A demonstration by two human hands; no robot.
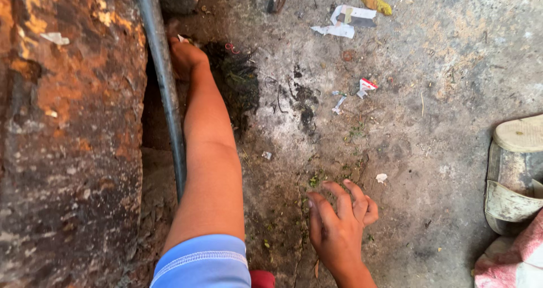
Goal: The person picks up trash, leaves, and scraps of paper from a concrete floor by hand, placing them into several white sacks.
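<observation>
The left hand is stretched far out, pushed against a dark clump of debris on the dirty ground, right beside a grey pipe that runs along a rusty wall on the left. Its fingers are tucked behind the pipe and the clump, so I cannot tell whether they grip anything. The right hand hangs near, just over the ground, fingers loosely curled and holding nothing (a few green bits lie close by). Scraps of paper are scattered far off, and a worn sandal sits at the right edge.
</observation>
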